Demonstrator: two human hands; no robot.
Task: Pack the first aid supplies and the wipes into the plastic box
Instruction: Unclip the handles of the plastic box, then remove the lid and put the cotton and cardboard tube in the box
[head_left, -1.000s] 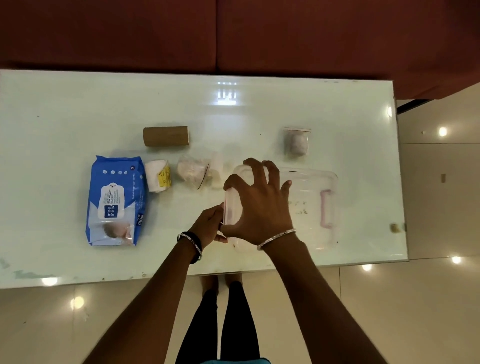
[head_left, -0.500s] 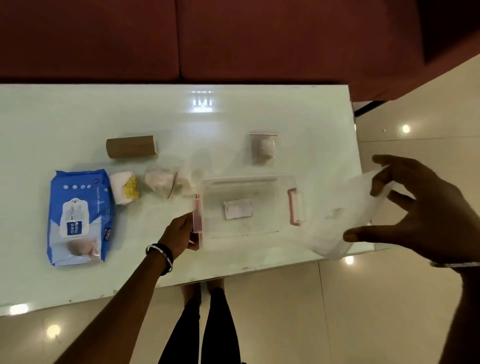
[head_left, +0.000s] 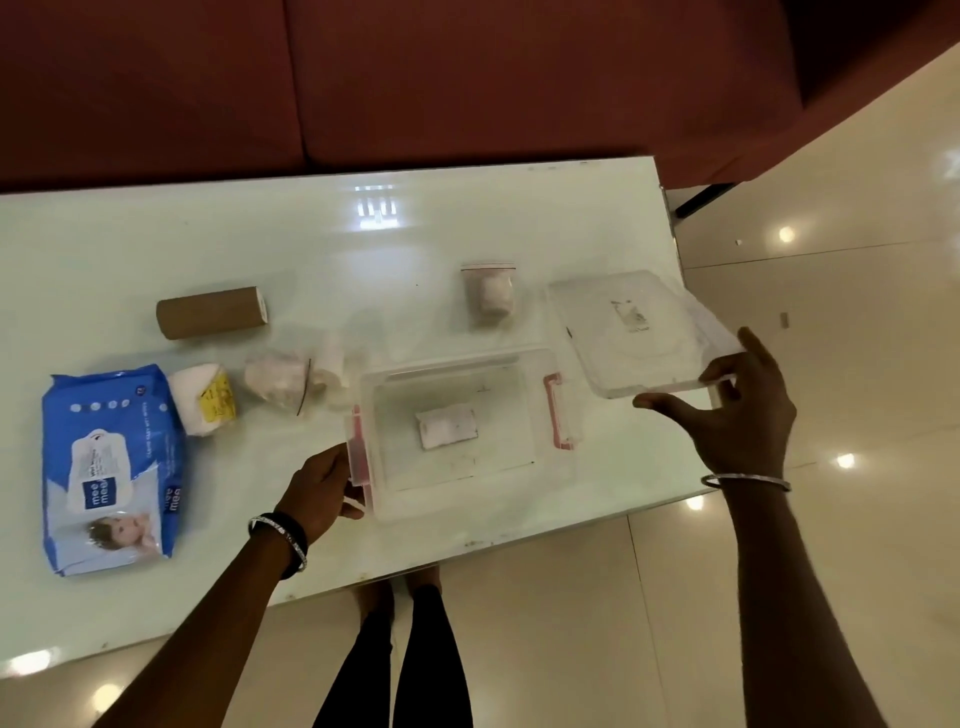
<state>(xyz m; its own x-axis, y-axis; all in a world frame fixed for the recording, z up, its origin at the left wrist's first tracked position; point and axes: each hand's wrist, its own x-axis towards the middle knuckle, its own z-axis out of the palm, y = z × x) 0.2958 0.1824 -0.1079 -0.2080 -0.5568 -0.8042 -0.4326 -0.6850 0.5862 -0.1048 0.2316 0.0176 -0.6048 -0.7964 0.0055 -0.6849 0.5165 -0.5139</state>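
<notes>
Here the right hand (head_left: 737, 415) grasps the clear lid (head_left: 639, 332) over the table's (head_left: 156, 244) right edge; the left hand (head_left: 319, 488) grips the open plastic box (head_left: 540, 467) near the front edge, wipes pack (head_left: 111, 467) far left.

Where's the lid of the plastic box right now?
The clear lid is at the table's right end, just right of the open plastic box, its near edge held by the right hand.
</notes>
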